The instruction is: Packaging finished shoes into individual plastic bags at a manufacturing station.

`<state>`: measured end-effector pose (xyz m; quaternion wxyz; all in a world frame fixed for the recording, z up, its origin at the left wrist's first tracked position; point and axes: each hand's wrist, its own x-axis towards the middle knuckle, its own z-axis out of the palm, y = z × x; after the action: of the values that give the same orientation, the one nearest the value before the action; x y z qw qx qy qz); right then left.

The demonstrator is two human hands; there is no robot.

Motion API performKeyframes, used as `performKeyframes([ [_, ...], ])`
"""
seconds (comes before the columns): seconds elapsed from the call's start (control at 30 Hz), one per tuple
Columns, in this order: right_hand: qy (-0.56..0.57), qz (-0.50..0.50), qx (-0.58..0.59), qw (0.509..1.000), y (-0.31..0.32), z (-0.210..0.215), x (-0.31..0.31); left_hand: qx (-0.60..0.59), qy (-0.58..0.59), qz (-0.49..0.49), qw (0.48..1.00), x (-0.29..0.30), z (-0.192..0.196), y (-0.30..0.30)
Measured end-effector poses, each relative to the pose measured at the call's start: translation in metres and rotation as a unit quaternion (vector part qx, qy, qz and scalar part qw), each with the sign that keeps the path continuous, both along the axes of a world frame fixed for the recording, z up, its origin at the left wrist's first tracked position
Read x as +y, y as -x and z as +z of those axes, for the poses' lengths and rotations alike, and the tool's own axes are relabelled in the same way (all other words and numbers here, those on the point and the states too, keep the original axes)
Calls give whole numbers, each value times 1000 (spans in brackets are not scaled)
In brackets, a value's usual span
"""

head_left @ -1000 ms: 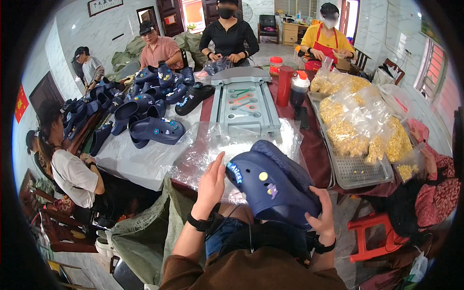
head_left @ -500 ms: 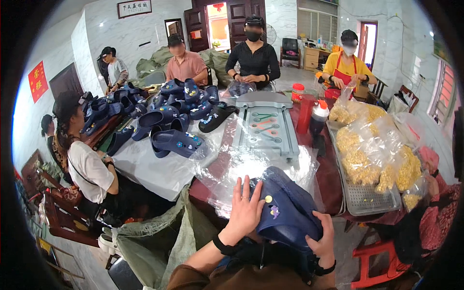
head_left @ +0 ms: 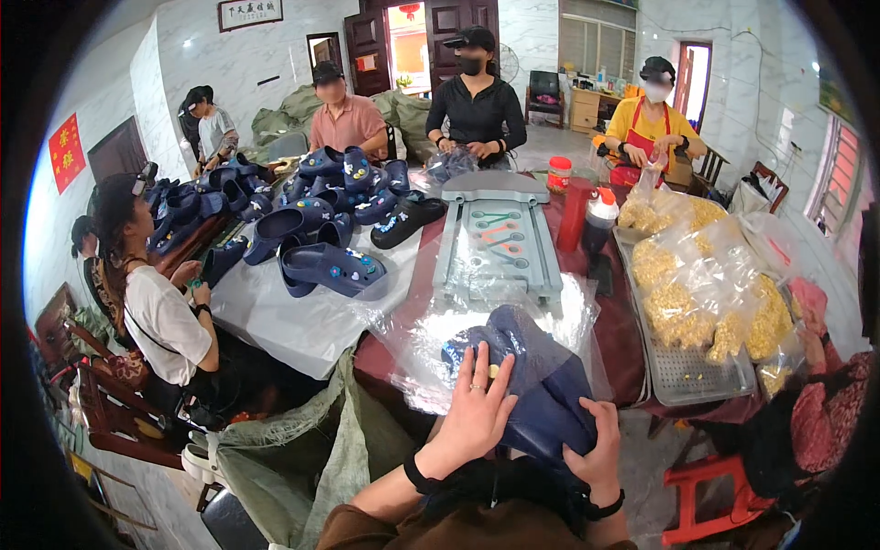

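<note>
1. Left hand (head_left: 474, 414) spread flat on a dark blue clog (head_left: 536, 385), fingers (head_left: 483, 365) wide and pressing its smooth, matte, rounded upper.
2. Right hand (head_left: 598, 454) clamped on the clog's lower edge, fingers curled tight around the rubbery rim.
3. Clog held close to the body at the near edge of the worktop (head_left: 403, 302), just over a crinkled, glossy clear plastic bag (head_left: 431, 339).
4. Small yellow charm (head_left: 493, 370) showing on the upper, right between the left fingers.
5. Straight ahead, a pale grey moulded plastic tray (head_left: 495, 243) with long ribs and coloured shapes pressed into it.
6. Beside the tray, a tall red squeeze bottle (head_left: 576, 214) and a dark bottle with a white-and-red cap (head_left: 598, 223).
7. Further right, a perforated metal tray (head_left: 683, 371) carrying puffy clear bags of small yellow pieces (head_left: 706, 302).
8. Left half of the worktop under a white sheet (head_left: 293, 321), heaped with more dark blue clogs (head_left: 302, 220), some studded with bright charms.
9. On the far wall, a red square sign (head_left: 66, 151) at left and a dark-framed white rectangular plaque (head_left: 249, 13) high up.
</note>
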<state>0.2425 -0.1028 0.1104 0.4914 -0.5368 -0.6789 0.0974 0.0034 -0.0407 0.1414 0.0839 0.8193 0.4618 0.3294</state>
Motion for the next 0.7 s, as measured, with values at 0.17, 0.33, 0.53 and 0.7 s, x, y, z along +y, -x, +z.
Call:
performKeyframes([
  [0.17, -3, -3, 5, 1000, 4, -3, 1, -3, 5, -24, 1000, -11, -1, -9],
  [0.33, -7, -8, -8, 1000, 3, -6, -1, 17, -3, -15, 1000, -17, -4, -12],
  [0.53, -3, -5, 5, 1000, 6, -7, -1, 0, 6, -23, 1000, -17, -7, -8],
  [0.7, -12, -14, -1, 1000, 7, -7, -1, 9, -4, -54, 999, -13, -9, -1],
])
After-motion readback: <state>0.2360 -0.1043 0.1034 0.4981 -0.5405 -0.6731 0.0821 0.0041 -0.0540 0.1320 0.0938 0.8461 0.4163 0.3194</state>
